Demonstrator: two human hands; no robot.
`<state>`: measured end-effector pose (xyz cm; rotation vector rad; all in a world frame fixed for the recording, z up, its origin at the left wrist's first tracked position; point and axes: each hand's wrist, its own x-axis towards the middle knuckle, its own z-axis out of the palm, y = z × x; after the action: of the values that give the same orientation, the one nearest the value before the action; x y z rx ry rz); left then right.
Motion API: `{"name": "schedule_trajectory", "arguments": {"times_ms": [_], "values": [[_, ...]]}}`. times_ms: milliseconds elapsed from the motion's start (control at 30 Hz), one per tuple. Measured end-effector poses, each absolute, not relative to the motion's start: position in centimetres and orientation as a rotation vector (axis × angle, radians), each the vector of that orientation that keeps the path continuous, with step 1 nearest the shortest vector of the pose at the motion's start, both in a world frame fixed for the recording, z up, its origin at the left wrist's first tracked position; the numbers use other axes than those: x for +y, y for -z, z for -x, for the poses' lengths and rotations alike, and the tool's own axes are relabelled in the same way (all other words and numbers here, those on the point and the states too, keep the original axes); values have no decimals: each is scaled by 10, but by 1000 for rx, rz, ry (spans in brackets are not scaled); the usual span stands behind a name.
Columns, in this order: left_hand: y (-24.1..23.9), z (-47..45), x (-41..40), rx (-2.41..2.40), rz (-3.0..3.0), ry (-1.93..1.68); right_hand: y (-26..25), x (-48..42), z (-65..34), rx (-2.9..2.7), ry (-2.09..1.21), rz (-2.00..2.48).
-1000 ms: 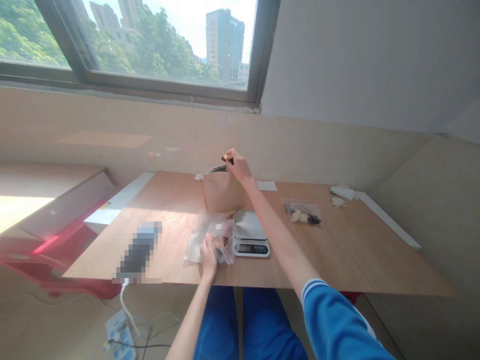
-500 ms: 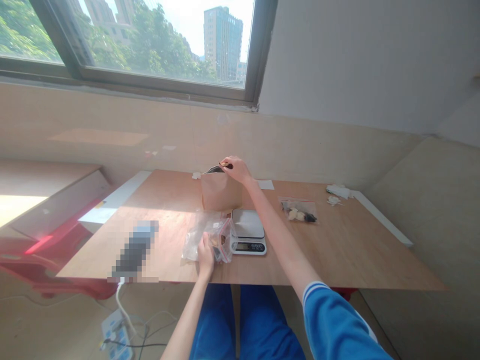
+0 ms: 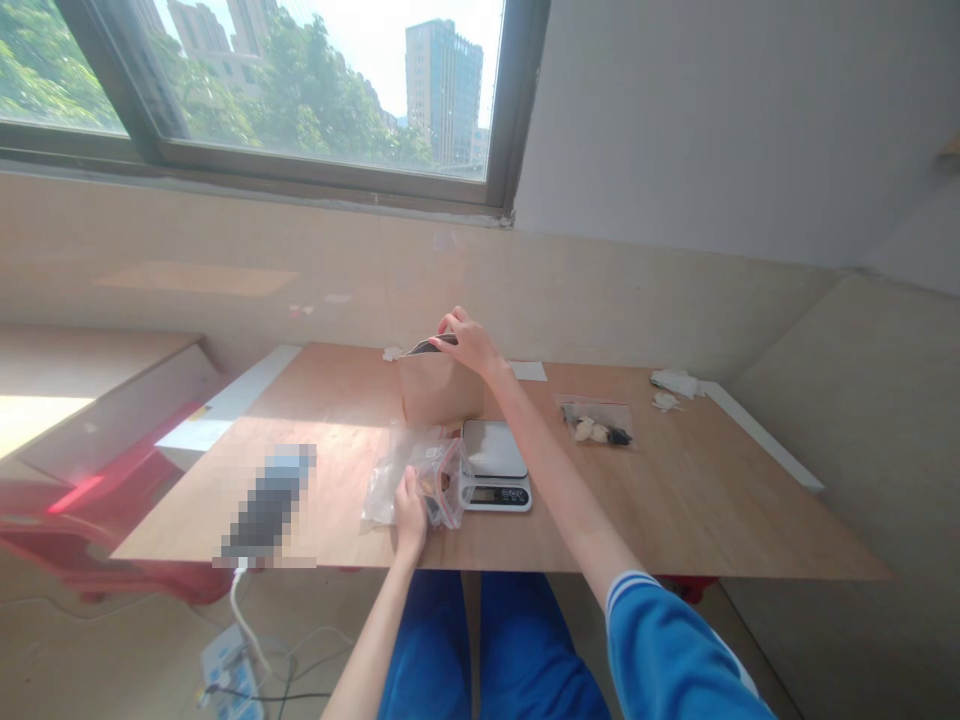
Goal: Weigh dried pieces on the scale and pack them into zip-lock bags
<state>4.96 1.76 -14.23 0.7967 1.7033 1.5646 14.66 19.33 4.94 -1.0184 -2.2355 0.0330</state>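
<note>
My left hand [image 3: 411,512] is closed on a clear zip bag [image 3: 448,484] near the table's front edge. Brown and dark pieces show inside this bag, whose mouth has a red line. Behind it stands a brown paper bag [image 3: 439,388] with a dark inside. My right hand [image 3: 472,345] is at the paper bag's mouth, thumb and fingers slightly apart, with no piece visible between them. A white kitchen scale [image 3: 496,450] lies below my right forearm, its left edge partly covered by the zip bag.
A second zip bag [image 3: 598,424] with pale and black pieces lies right of the scale. White scraps [image 3: 675,382] are at the back right. On the left is a blurred-out device [image 3: 270,505] with a white cable [image 3: 244,610]. A power strip [image 3: 231,672] is on the floor.
The brown, dark-edged piece that my right fingers held over the paper bag no longer shows. That hand has shifted slightly at the bag's mouth. My left hand has barely moved.
</note>
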Motion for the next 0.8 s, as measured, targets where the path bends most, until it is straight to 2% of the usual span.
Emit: {"name": "schedule_trajectory", "arguments": {"times_ms": [600, 800], "values": [[144, -49, 18, 1710, -878, -1539, -41, 200, -129, -1727, -138, 1224], [144, -49, 19, 1733, -902, -1531, -47, 192, -123, -1744, -45, 1300]]}}
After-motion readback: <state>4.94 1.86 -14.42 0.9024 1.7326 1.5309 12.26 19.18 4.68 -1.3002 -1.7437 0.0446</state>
